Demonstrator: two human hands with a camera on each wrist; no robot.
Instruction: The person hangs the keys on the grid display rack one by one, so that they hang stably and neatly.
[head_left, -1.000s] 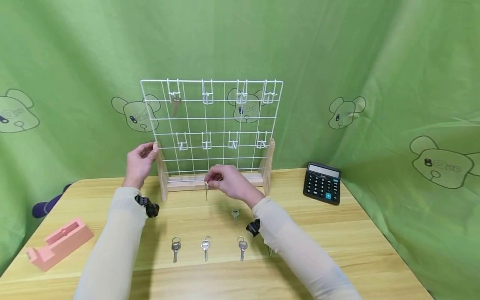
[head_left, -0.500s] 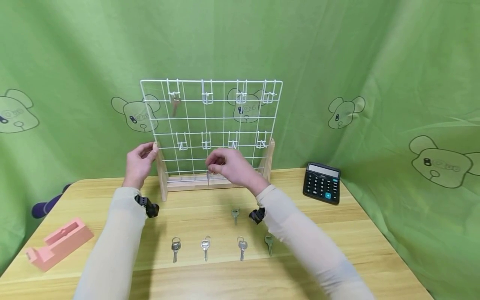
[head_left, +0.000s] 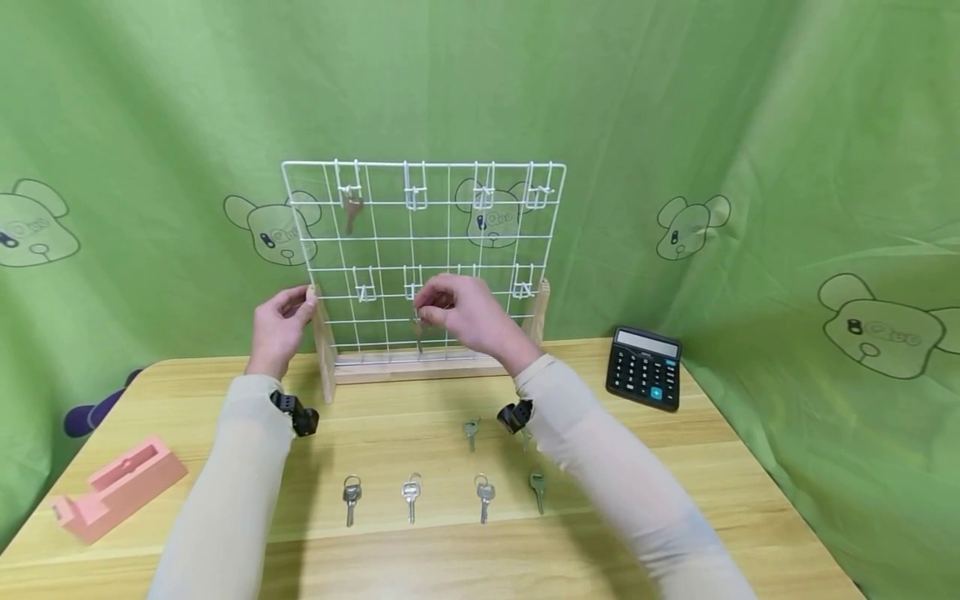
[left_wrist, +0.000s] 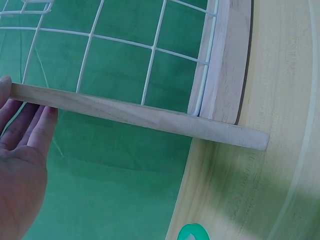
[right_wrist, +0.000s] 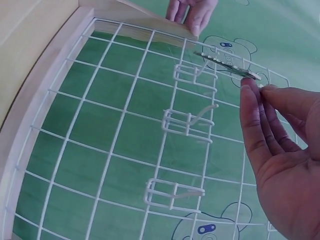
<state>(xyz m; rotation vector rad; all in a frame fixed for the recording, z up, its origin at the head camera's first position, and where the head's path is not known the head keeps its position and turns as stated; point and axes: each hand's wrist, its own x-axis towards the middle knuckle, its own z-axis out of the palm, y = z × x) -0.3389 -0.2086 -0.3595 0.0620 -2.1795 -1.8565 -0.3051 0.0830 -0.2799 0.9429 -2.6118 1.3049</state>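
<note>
- Directions are from the key in the right hand, in the head view, with 12 o'clock at the top.
- Right hand (head_left: 468, 312): thumb and forefinger pinch a small metal key (head_left: 418, 333), which dangles in front of the white wire grid rack (head_left: 430, 238), near its lower row of hooks; I cannot tell whether it touches the wire.
- Left hand (head_left: 277, 327): at 9 o'clock, thumb and fingers pinch the top of the pale wooden side post (head_left: 324, 354).
- Hanging key (head_left: 352, 214): at 11 o'clock, reddish brown, on the upper row's leftmost hook.
- Front row of four metal keys (head_left: 411, 492): flat on the light wooden table (head_left: 420, 567), from 7 round to 5 o'clock.
- Two nearer keys (head_left: 471, 430): at 5 and 4 o'clock, the second partly hidden by the right wrist camera (head_left: 514, 415).
- Black calculator (head_left: 645, 367): 3 o'clock.
- Pink block-shaped holder (head_left: 123, 492): 8 o'clock.
</note>
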